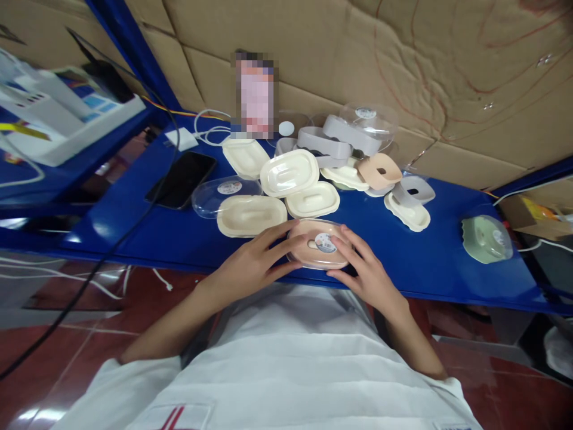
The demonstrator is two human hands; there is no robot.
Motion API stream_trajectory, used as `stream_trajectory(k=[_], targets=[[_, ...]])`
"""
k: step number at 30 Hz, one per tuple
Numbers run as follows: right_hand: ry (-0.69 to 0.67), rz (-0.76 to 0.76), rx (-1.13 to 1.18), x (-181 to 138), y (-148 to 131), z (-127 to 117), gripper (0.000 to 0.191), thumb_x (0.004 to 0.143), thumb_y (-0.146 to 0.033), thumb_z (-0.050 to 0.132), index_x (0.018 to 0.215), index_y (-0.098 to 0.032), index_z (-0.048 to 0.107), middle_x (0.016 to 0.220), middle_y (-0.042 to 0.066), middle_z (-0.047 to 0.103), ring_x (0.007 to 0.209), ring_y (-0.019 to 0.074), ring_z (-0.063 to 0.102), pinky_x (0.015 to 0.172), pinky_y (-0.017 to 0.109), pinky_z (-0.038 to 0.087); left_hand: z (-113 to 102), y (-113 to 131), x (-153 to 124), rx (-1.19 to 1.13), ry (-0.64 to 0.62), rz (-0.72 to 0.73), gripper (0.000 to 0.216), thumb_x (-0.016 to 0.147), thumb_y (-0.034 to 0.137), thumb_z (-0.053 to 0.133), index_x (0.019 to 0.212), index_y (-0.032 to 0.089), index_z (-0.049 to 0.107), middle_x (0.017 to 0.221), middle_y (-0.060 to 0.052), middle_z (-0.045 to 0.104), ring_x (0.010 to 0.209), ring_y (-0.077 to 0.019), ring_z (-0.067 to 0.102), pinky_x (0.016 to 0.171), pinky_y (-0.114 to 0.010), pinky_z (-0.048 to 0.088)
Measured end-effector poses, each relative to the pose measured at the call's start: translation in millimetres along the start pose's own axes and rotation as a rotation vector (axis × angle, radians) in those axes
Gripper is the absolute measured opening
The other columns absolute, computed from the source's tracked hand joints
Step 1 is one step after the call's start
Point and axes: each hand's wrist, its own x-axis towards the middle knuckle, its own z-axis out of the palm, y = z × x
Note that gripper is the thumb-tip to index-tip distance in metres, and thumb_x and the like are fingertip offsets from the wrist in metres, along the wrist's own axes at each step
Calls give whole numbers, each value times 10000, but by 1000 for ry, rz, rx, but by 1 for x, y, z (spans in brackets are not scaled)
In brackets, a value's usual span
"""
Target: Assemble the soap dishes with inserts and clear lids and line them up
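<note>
1. Blue counter (425,263) carries the pink box (313,258) at its near edge.
2. Cream trays (252,215) lie just behind the pink box; a green box (486,239) sits well to its right.
3. Left hand (257,260) and right hand (362,269), fingers spread, cup the pink box's ends; its long axis runs left to right between them, and both hands touch it.

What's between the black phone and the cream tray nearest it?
A clear lid with a round sticker lies between the phone and the cream tray, on the blue table; the head view shows it.
</note>
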Motion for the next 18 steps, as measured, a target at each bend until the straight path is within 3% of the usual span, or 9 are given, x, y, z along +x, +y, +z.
stream_trajectory(k=[6, 11, 15, 18], targets=[[-7, 37, -38, -4, 3, 2, 852, 1045, -387, 714, 1750, -422, 238, 1848, 107, 134, 1676, 367, 275, 1293, 635, 414, 0, 1, 0, 4, -64, -59, 506, 1098, 399, 625, 1564, 236, 512, 1675, -189, 490, 1522, -318, 558, 1210, -527, 547], [58, 14, -65, -4, 1, 5, 815, 1002, -457, 764, 1710, -411, 364, 1789, 125, 302, 1597, 387, 431, 1247, 611, 485, -1, 1, 1, -22, -112, -61, 561, 1107, 405, 604, 1623, 258, 440, 1714, -184, 444, 1568, -323, 503, 1228, -525, 527], [271, 23, -157, -13, 7, -10, 771, 969, -450, 801, 1658, -383, 462, 1719, 139, 420, 1519, 412, 524, 1206, 612, 510, -1, 2, 1, -33, -143, -45, 748, 1100, 460, 602, 1731, 261, 252, 1805, -210, 240, 1628, -370, 394, 1215, -549, 536], [521, 180, -373, -24, 39, -51, 755, 964, -463, 797, 1634, -293, 495, 1638, 189, 511, 1525, 433, 500, 1226, 642, 442, -2, 2, 0, 12, -118, -11, 676, 1104, 408, 603, 1703, 249, 333, 1783, -203, 307, 1582, -359, 477, 1214, -556, 539]])
